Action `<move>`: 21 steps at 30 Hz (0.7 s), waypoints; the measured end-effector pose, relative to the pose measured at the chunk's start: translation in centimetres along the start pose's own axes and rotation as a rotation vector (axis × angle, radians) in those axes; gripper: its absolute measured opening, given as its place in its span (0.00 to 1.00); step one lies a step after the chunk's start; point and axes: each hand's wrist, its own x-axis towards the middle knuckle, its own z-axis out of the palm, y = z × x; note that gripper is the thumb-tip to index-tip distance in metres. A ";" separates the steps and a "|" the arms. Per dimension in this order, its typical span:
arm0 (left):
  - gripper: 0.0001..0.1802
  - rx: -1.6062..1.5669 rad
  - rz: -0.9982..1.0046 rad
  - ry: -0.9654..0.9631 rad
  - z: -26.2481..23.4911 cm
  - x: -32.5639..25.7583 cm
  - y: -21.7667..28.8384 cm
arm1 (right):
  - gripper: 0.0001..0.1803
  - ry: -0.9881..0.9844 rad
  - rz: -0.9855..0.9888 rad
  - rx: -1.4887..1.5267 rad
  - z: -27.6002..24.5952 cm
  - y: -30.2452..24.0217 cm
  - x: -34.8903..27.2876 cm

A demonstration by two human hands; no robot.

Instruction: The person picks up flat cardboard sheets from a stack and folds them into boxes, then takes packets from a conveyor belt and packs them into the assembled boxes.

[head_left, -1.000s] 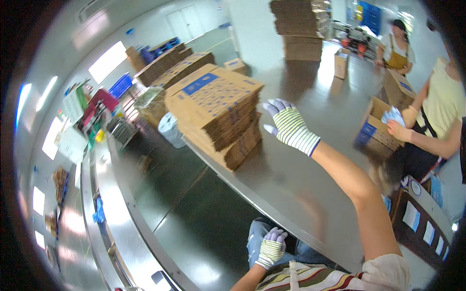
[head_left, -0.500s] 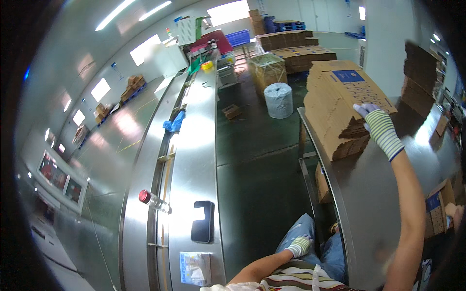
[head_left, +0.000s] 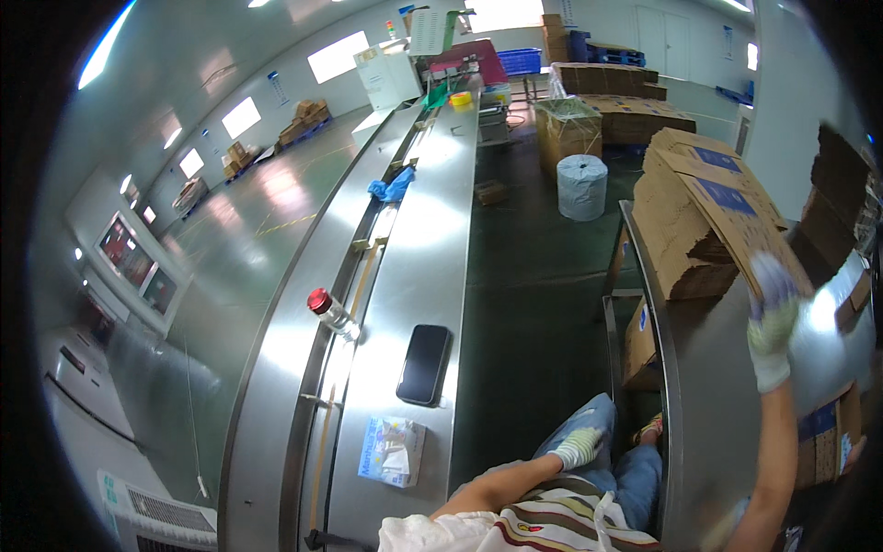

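Note:
My right hand [head_left: 774, 313], in a striped glove and blurred by motion, grips the near edge of a flattened cardboard box [head_left: 750, 223] with blue print. That box is tilted up off a stack of flattened boxes [head_left: 676, 225] on the metal table [head_left: 708, 405] to my right. Its far part still lies against the stack. The fingertips are partly smeared. My left hand [head_left: 578, 447], also gloved, rests on my thigh with nothing visible in it; its fingers lie over the jeans.
Left of me runs a long metal conveyor bench [head_left: 418, 267] with a phone [head_left: 424, 364], a tissue pack [head_left: 392, 451], a red-capped bottle [head_left: 333, 313] and a blue cloth [head_left: 393, 186]. A white roll [head_left: 581, 188] stands on the floor ahead. An open carton [head_left: 828, 432] is at the right.
My right hand has drawn the top flattened box up and toward me off the stack. The view has turned left, while my left hand stays on my thigh.

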 end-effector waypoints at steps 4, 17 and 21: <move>0.17 -0.295 0.174 0.674 -4.2 -0.3 0.8 | 0.14 -0.115 0.013 -0.033 -10.0 -5.6 -8.6; 0.35 -1.072 0.312 0.844 -13.0 -1.6 13.6 | 0.12 -0.048 0.689 0.483 -16.9 -10.3 -18.7; 0.37 -1.233 0.260 0.783 -13.4 -0.8 14.7 | 0.13 -0.164 0.564 0.480 -17.0 -8.5 -22.4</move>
